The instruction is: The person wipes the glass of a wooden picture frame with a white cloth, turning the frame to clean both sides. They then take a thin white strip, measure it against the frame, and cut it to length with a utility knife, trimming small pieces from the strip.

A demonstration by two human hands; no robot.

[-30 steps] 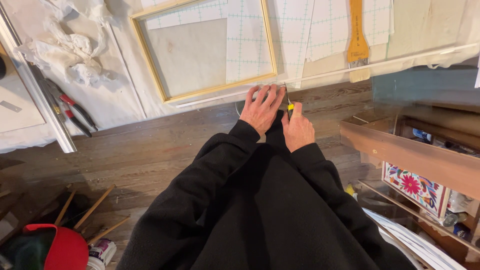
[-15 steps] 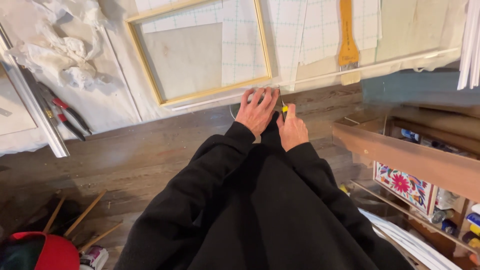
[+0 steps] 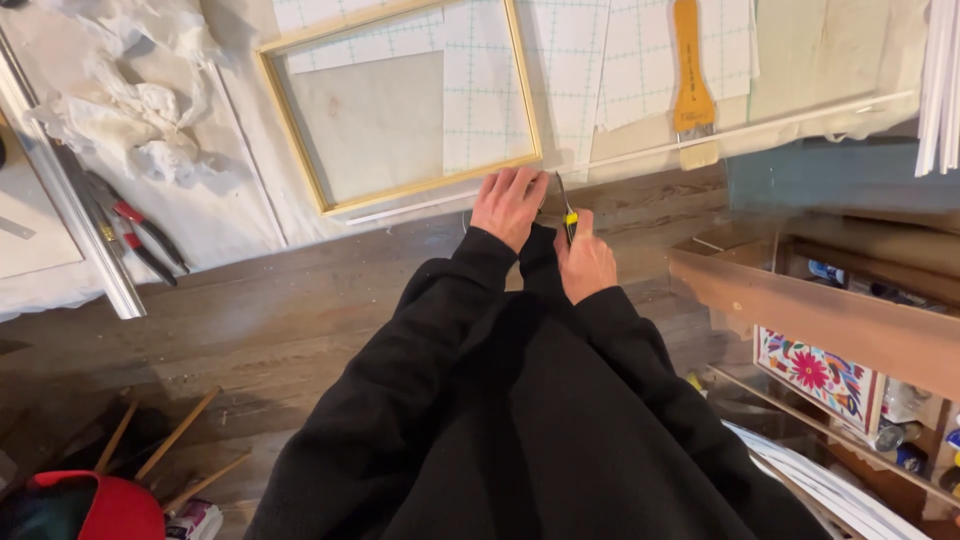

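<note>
Dark wood floor (image 3: pixel 250 320): my left hand (image 3: pixel 508 203) presses flat by the pale wooden frame (image 3: pixel 400 105), right hand (image 3: pixel 585 265) grips a yellow-and-black-handled tool (image 3: pixel 568 215).

The right hand (image 3: pixel 585 265) closes over most of a yellow-and-black tool (image 3: pixel 569 218); only its thin tip and a bit of handle show, so its kind cannot be told. The left hand's (image 3: pixel 508 203) palm is hidden, and black sleeves (image 3: pixel 470 400) cover both arms. The red cap (image 3: pixel 95 505) is cut off by the bottom edge, the white rods (image 3: pixel 942 85) by the right edge. The bottles (image 3: pixel 900 435) on the shelf are too small to tell apart.
</note>
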